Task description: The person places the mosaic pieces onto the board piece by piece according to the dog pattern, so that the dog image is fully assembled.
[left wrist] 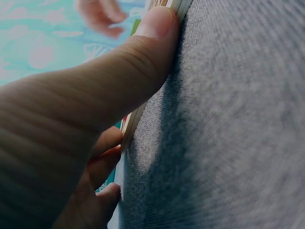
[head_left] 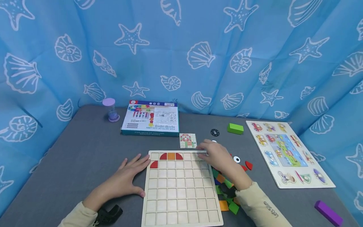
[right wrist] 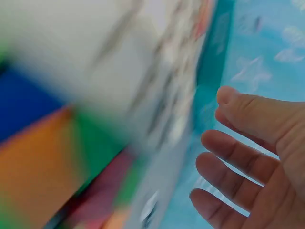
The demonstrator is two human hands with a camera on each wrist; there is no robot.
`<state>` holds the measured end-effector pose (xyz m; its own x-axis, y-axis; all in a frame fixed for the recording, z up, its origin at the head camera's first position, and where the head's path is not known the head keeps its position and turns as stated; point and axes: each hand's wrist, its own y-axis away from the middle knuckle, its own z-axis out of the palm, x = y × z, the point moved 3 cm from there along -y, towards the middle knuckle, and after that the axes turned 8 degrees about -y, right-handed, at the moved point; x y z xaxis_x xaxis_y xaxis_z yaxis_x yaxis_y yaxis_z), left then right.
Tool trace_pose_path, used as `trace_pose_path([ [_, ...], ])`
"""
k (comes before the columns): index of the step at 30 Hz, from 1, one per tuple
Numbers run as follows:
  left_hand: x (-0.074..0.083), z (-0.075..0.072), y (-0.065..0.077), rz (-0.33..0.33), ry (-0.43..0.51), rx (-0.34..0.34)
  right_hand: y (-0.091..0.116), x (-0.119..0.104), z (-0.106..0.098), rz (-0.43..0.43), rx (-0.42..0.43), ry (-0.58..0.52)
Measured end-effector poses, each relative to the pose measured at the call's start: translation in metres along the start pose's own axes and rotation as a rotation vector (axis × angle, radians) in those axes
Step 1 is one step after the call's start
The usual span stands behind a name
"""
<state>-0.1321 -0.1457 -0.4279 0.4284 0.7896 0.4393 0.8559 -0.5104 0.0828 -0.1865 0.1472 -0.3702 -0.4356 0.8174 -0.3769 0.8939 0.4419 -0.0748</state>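
Note:
A pale wooden grid board (head_left: 175,190) lies in front of me. In its top row, an orange square (head_left: 171,156) sits between two red quarter-round pieces (head_left: 179,156); one more red piece (head_left: 154,164) is in the second row at left. My left hand (head_left: 124,178) rests with spread fingers against the board's left edge, its thumb (left wrist: 155,26) touching the rim. Over the top right corner is my right hand (head_left: 216,156); in the right wrist view its fingers (right wrist: 228,169) are loosely bent, with nothing seen between them. A small pattern card (head_left: 187,141) lies just beyond the board.
Several coloured pieces (head_left: 233,208) are heaped along the board's right side, partly under my right forearm. A puzzle board (head_left: 256,151) lies at right, a purple block (head_left: 329,213) at front right. Behind are a box (head_left: 150,126), an hourglass-like tube (head_left: 112,112) and a green block (head_left: 235,128).

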Motion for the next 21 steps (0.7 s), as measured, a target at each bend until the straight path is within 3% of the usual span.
trace_pose_path([
  [4, -0.001, 0.0, 0.0, 0.005, 0.001, -0.001, 0.017, 0.034, -0.001, 0.072, -0.038, 0.047],
  [8, -0.001, 0.001, 0.0, 0.009, 0.001, 0.008, 0.026, 0.052, -0.003, 0.094, -0.082, 0.045],
  [21, -0.001, 0.0, -0.001, 0.003, -0.001, -0.001, 0.026, 0.061, -0.004, 0.092, -0.086, 0.046],
])
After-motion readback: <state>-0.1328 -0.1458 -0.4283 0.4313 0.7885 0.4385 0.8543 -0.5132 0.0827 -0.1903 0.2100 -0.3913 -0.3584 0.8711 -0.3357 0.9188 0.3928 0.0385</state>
